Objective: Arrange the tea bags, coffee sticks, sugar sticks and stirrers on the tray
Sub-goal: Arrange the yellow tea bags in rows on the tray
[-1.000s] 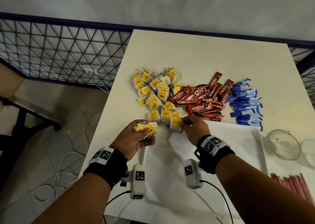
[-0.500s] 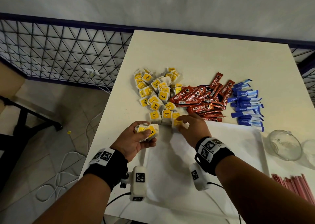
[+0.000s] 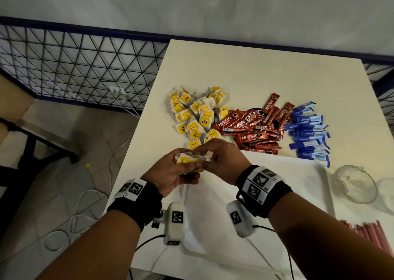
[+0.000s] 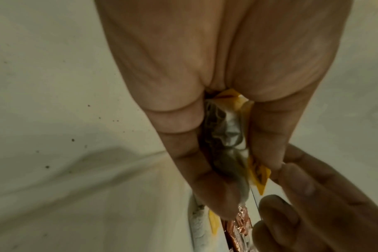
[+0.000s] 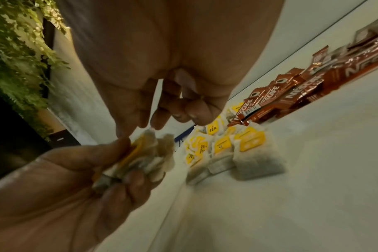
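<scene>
Left hand clamps a stack of tea bags over the tray, its grip snug; right hand pinches one bag onto it. The loose pile waits at twelve o'clock. Best squared edge-to-edge before setting down.

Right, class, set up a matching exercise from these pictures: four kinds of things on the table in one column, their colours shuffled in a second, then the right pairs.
Things:
1. tea bags
2. coffee sticks
3. sugar sticks
4. stirrers

Colours:
A. blue and white
B. pink
C. yellow tags
D. red

Pairs: 1-C, 2-D, 3-A, 4-B
</scene>
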A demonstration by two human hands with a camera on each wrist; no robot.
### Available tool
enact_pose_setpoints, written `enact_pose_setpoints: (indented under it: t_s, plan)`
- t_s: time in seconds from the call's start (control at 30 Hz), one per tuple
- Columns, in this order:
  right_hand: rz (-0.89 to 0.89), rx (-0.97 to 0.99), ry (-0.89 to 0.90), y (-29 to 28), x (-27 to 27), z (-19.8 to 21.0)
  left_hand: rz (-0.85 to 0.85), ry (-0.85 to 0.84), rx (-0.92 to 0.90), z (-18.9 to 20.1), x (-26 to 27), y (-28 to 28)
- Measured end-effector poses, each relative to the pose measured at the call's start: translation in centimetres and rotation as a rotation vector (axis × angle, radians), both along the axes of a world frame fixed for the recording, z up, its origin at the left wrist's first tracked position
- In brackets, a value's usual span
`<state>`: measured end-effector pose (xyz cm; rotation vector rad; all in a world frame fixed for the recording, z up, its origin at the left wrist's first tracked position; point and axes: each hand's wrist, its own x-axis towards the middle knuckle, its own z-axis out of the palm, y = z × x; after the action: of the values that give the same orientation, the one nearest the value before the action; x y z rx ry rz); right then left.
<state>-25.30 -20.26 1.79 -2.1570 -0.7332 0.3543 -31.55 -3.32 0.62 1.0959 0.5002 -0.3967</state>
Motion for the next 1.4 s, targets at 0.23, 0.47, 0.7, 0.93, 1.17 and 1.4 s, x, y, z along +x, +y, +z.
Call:
enact_pose_setpoints:
  t_s: [0.23,0.47,0.7,0.93,1.17,1.4]
  plan:
    - [-0.066,0.039,0.076,-0.4,-0.1,0.2,0.049,-0.013,-0.100,0.1,0.2,-0.5]
    - [-0.051,-0.088,0.243,-1.6,0.4,0.0,0.154,0.074,-0.005,-1.2,0.4,0.0]
    - [-0.162,-0.252,0.262,-1.2,1.5,-2.3,0.162,0.088,-0.008,-1.7,0.3,0.5]
    - [-0.283,-0.272,0.299,-0.3,2.1,-3.4,0.159,0.094,-0.008,-2.2,0.0,1.3]
    - [-0.364,-0.283,0.169,0.1,2.3,-4.4,0.161,0.104,-0.018,-2.1,-0.1,1.6]
    - [-0.338,-0.328,0.100,-0.2,2.1,-4.2,0.138,0.111,-0.027,-2.1,-0.4,1.7]
